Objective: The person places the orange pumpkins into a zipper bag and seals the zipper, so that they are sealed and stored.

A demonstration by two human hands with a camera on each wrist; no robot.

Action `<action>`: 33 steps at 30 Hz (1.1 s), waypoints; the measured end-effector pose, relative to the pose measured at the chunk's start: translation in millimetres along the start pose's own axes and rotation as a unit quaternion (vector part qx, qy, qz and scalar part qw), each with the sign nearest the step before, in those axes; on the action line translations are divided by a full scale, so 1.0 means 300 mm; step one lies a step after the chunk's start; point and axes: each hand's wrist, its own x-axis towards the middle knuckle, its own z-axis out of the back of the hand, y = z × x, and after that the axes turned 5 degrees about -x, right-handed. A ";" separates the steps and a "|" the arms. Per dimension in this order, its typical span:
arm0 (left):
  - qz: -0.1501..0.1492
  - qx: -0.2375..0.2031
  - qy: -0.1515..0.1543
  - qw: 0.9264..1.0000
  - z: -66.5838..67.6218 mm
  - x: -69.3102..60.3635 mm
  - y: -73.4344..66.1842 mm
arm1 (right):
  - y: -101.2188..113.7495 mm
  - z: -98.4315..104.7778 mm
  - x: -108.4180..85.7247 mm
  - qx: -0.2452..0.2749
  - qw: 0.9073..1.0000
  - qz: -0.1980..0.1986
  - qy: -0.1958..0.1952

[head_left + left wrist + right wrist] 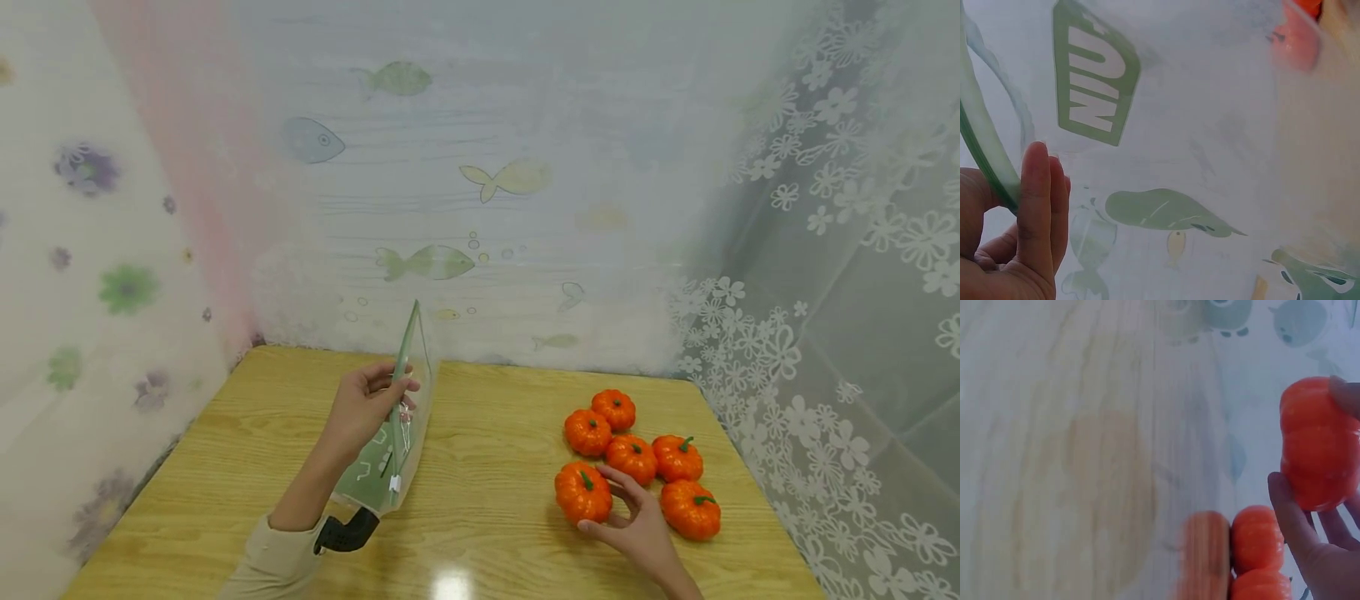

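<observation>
Left hand – pinching the green zip edge of a clear printed bag, thumb one side, fingers the other. Bag is held up, edge tilted, white slider near its lower end. Right hand – thumb and fingertips around one orange pumpkin with a green stem (can't tell if it's fully off the table). That pumpkin is at the near left of the group, well apart from the bag. Other five pumpkins sit clustered on the wood-grain table, right side. Black strap at left wrist, beige sleeve behind it. Fish-print wall covering at back.
</observation>
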 end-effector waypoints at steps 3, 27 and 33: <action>0.000 -0.001 -0.002 1.000 -0.001 -0.002 -0.001 | 0.006 -0.008 0.002 0.019 0.999 0.025 0.005; 0.002 -0.025 -0.010 1.000 -0.010 -0.015 0.017 | 0.083 -0.093 -0.032 0.114 0.988 0.085 0.064; -0.001 -0.023 -0.007 1.000 -0.010 -0.023 0.017 | 0.115 -0.122 -0.045 0.129 0.983 0.096 0.086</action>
